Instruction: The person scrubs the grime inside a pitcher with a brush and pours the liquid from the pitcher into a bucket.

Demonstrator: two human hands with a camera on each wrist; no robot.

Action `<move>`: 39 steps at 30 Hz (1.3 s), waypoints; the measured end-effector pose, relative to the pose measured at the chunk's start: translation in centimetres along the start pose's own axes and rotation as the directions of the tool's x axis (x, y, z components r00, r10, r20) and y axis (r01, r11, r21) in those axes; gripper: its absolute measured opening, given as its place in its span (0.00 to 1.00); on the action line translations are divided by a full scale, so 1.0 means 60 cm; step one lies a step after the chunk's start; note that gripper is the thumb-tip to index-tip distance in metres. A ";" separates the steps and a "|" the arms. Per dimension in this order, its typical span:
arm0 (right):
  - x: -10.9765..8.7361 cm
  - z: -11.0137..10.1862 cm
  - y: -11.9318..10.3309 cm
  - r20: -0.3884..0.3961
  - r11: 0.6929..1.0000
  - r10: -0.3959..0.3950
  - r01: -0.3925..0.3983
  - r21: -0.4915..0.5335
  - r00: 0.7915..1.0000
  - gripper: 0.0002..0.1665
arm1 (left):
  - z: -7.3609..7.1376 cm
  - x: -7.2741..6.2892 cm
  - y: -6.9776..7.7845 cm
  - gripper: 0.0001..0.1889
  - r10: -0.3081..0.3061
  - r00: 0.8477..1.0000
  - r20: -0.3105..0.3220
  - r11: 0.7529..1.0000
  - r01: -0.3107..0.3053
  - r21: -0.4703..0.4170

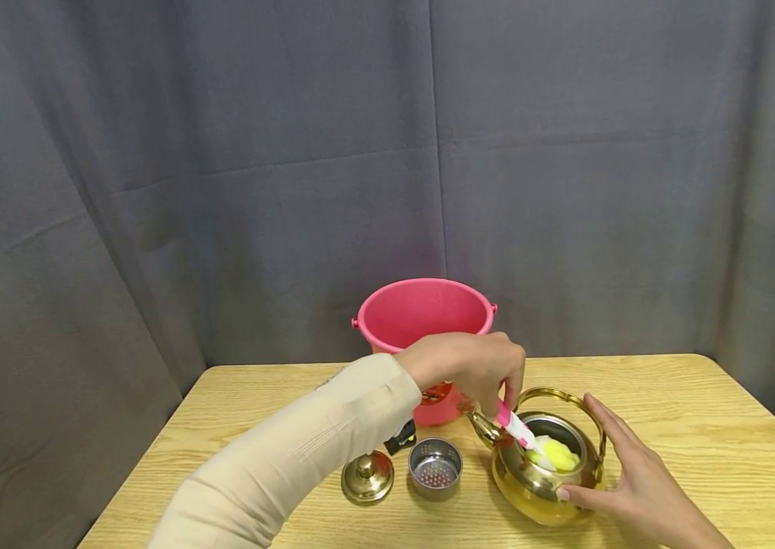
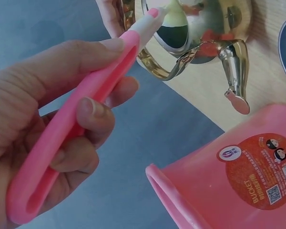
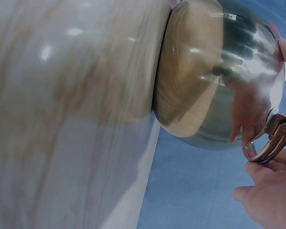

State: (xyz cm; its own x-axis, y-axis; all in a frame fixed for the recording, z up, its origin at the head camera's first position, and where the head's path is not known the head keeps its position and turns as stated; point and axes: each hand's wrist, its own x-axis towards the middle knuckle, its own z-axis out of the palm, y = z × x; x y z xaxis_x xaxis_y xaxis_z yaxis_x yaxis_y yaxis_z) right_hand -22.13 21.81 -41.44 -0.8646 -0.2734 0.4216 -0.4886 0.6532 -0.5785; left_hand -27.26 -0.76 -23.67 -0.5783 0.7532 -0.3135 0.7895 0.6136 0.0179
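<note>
My left hand (image 1: 490, 366) grips a sponge brush by its pink handle (image 2: 76, 109). The brush's pale neck slants down through the mouth of a shiny gold teapot (image 1: 532, 496), and its yellow and white sponge head (image 1: 559, 455) sits inside the opening. In the left wrist view, fingers curl round the handle and the thumb lies along it. On the teapot's right side, my right hand (image 1: 635, 473) spreads with mostly straight fingers. Its thumb touches the body below the rim, while its fingertips rest by the raised hoop handle (image 1: 562, 396). The spout points left.
A pink bucket (image 1: 422, 305) stands behind my left hand. Left of the teapot are a metal strainer cup (image 1: 435, 465) and a gold lid (image 1: 367, 480). Partly hidden by my sleeve (image 1: 305, 450) is a small black object (image 1: 401, 438). Grey curtain (image 1: 319, 229) hangs behind the wooden table (image 1: 703, 427).
</note>
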 end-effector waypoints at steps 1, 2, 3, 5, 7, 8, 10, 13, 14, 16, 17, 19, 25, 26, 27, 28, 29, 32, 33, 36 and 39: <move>0.000 0.000 0.000 0.000 1.000 0.000 0.000 -0.001 1.000 0.70 | 0.000 0.001 0.000 0.07 0.000 1.000 0.000 1.000 0.000 0.006; 0.000 0.000 0.000 0.000 1.000 0.001 -0.001 -0.002 1.000 0.70 | -0.001 0.001 0.001 0.07 -0.002 1.000 0.000 1.000 0.002 0.015; 0.000 0.001 0.001 -0.002 1.000 -0.001 0.001 -0.002 1.000 0.70 | -0.002 0.001 0.001 0.06 -0.004 1.000 0.002 1.000 0.004 0.020; 0.000 0.001 0.001 -0.002 1.000 -0.003 0.003 -0.004 1.000 0.70 | -0.002 0.002 0.002 0.06 -0.003 1.000 0.003 0.999 0.003 0.034; 0.001 0.002 0.001 -0.004 1.000 -0.008 0.008 0.000 1.000 0.70 | -0.004 0.003 0.003 0.06 -0.010 1.000 0.011 0.999 0.010 0.035; 0.001 0.002 0.001 -0.005 1.000 -0.010 0.010 0.002 1.000 0.70 | -0.004 0.004 0.004 0.06 -0.011 1.000 0.013 0.999 0.011 0.038; 0.001 0.003 0.001 -0.007 1.000 -0.014 0.014 0.001 1.000 0.71 | -0.006 0.005 0.005 0.07 -0.018 1.000 0.020 0.999 0.017 0.036; 0.001 0.004 0.001 -0.010 1.000 -0.018 0.018 0.001 1.000 0.71 | -0.009 0.006 0.007 0.07 -0.019 1.000 0.022 0.999 0.018 0.050; 0.001 0.004 0.000 -0.011 1.000 -0.019 0.019 -0.001 1.000 0.71 | -0.010 0.007 0.008 0.08 -0.022 0.999 0.024 0.998 0.021 0.052; 0.002 0.004 -0.001 -0.013 1.000 -0.022 0.022 -0.003 1.000 0.71 | -0.012 0.007 0.009 0.08 -0.023 0.999 0.028 0.998 0.022 0.063; 0.002 0.005 -0.001 -0.015 1.000 -0.025 0.025 -0.002 1.000 0.71 | -0.013 0.007 0.009 0.08 -0.024 0.999 0.029 0.998 0.022 0.066; 0.002 0.005 -0.001 -0.018 1.000 -0.031 0.031 0.000 0.999 0.71 | -0.015 0.008 0.010 0.08 -0.030 0.999 0.036 0.998 0.028 0.062; 0.002 0.005 -0.002 -0.014 1.000 -0.030 0.030 0.006 0.999 0.71 | -0.020 0.010 0.018 0.07 -0.045 0.997 0.059 0.996 0.041 0.077; 0.002 0.005 -0.002 -0.012 1.000 -0.027 0.027 0.005 1.000 0.71 | -0.021 0.011 0.020 0.07 -0.048 0.997 0.063 0.996 0.042 0.084; 0.002 0.004 -0.003 -0.008 1.000 -0.024 0.024 0.005 1.000 0.71 | -0.022 0.011 0.022 0.07 -0.050 0.996 0.067 0.995 0.044 0.089; 0.003 0.004 -0.003 -0.006 1.000 -0.022 0.022 0.006 1.000 0.71 | -0.023 0.012 0.024 0.07 -0.051 0.996 0.072 0.994 0.044 0.095; 0.003 0.003 -0.003 -0.004 1.000 -0.021 0.021 0.007 1.000 0.71 | -0.024 0.013 0.026 0.07 -0.053 0.996 0.077 0.994 0.045 0.102; 0.005 0.004 -0.002 -0.004 1.000 -0.023 0.023 0.006 1.000 0.70 | -0.028 0.016 0.031 0.06 -0.058 0.994 0.089 0.991 0.046 0.126; 0.005 0.004 -0.002 -0.005 1.000 -0.023 0.023 0.007 1.000 0.70 | -0.029 0.017 0.032 0.06 -0.060 0.994 0.093 0.990 0.047 0.133; 0.005 0.004 -0.001 -0.005 1.000 -0.021 0.021 0.001 1.000 0.71 | -0.030 0.021 0.036 0.05 -0.070 0.992 0.101 0.987 0.054 0.151; 0.005 0.003 -0.001 0.002 1.000 -0.013 0.013 -0.003 1.000 0.71 | -0.030 0.024 0.039 0.05 -0.085 0.991 0.106 0.984 0.067 0.166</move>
State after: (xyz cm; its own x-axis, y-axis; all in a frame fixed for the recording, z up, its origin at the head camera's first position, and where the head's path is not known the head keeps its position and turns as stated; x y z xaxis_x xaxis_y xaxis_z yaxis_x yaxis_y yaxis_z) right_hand -22.37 21.56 -41.40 -0.8584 -0.2828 0.4279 -0.4993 0.6519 -0.5708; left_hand -26.60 2.20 -22.34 -0.6183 0.6691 -0.4123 0.7723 0.6145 -0.1610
